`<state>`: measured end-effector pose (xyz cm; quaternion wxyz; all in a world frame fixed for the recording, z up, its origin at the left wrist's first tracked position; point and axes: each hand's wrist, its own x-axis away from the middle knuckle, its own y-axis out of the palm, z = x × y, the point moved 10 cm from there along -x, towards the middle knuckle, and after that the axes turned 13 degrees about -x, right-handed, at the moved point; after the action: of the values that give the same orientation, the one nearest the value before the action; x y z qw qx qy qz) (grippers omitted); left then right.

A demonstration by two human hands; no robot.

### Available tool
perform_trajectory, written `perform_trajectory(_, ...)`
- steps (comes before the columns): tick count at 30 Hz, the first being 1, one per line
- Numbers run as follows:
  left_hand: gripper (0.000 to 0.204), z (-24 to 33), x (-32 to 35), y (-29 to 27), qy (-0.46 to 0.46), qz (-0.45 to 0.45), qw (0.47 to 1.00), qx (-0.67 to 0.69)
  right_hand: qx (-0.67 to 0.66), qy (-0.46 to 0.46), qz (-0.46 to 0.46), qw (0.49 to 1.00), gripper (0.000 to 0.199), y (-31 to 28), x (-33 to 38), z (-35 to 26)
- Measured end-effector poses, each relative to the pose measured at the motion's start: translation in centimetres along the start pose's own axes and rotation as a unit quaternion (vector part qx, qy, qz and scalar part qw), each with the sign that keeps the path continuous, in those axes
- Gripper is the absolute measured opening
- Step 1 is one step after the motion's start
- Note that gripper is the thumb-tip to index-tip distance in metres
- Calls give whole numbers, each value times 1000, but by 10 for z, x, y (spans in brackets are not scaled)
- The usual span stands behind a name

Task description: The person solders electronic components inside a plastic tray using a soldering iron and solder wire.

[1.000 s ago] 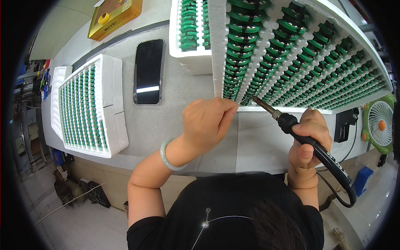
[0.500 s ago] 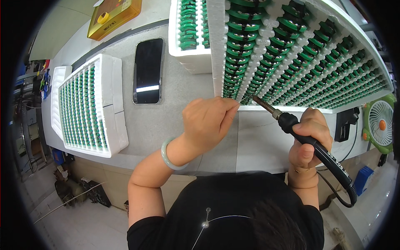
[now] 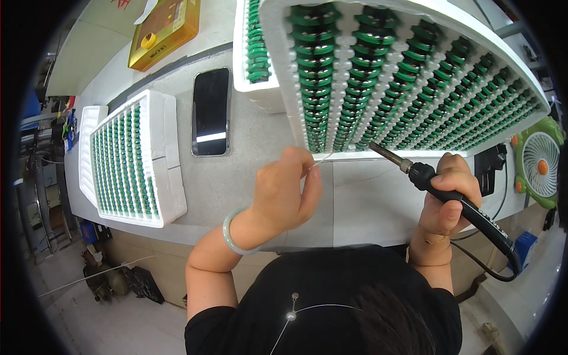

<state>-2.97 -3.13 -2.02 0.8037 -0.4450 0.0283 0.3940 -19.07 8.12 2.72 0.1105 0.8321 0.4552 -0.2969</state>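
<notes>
My left hand (image 3: 287, 189) pinches a thin solder wire (image 3: 324, 157) whose end reaches the near edge of a large white foam tray (image 3: 278, 35) packed with rows of green ring-shaped parts. A pale green bangle sits on that wrist. My right hand (image 3: 449, 195) grips the black handle of a soldering iron (image 3: 417, 171). Its metal tip points left and up at the tray's near edge, close to the wire's end. A black cord runs from the handle toward the lower right.
A second white foam tray (image 3: 168, 160) of green parts lies at the left on the grey worktable (image 3: 367, 207). A black phone (image 3: 210, 111) lies between the trays. A yellow box (image 3: 163, 29) is at the back. A small green fan (image 3: 538, 163) stands at the right.
</notes>
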Motion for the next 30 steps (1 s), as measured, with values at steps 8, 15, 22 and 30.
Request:
perform_trajectory(8,8,41,-18,6,115,0,981,-155,-12,15,-2,1000,40,-9,1,2)
perform_trajectory(15,10,33,-9,9,107,48,986,-120,-16,27,-17,999,39,-7,0,5)
perform_trajectory(22,16,20,-7,16,70,17,994,-77,-16,28,-25,999,39,-3,1,7)
perform_trajectory(30,16,22,-8,13,103,62,985,-123,-10,36,-19,999,40,-4,2,8)
